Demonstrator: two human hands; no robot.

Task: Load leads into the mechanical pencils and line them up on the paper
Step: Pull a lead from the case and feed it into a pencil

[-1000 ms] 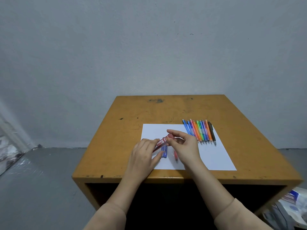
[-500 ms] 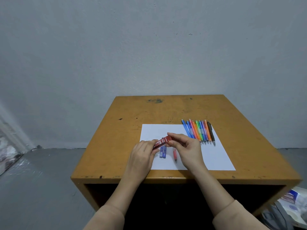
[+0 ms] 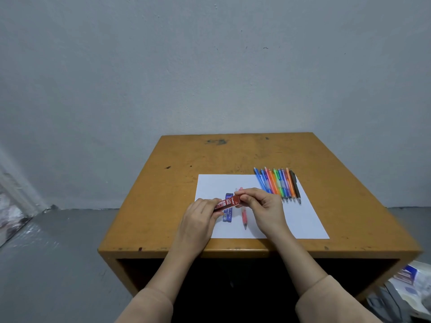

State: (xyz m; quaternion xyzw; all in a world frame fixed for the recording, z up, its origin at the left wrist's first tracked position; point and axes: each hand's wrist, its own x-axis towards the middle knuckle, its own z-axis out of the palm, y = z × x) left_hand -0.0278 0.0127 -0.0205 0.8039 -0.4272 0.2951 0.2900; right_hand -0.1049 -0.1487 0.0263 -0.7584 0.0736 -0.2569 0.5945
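Leads are what matters at this step, and from the head camera they appear to be shut inside the red lead case (image 3: 227,202), held tilted just above the paper (image 3: 303,220) between both hands. The left hand (image 3: 200,220) has its fingers curled round the case's lower left end. The right hand (image 3: 265,206) pinches the upper right end between thumb and fingertips, the other fingers bent in behind.

I judge that the person is opening the case, with no lead drawn yet. The next move calls for a steady hold on the body while the cap end is worked loose, gently, so the thin leads neither spill nor snap.

Directly under the case lies a blue lead case (image 3: 228,214), flat on the sheet. Just beside it, below the right hand, lies a red pencil (image 3: 244,219), tip toward the person, likely the next one to be filled. A row of coloured pencils (image 3: 278,185) lies side by side at the far right of the paper, well apart from the hands, on the worn yellow table (image 3: 210,157).
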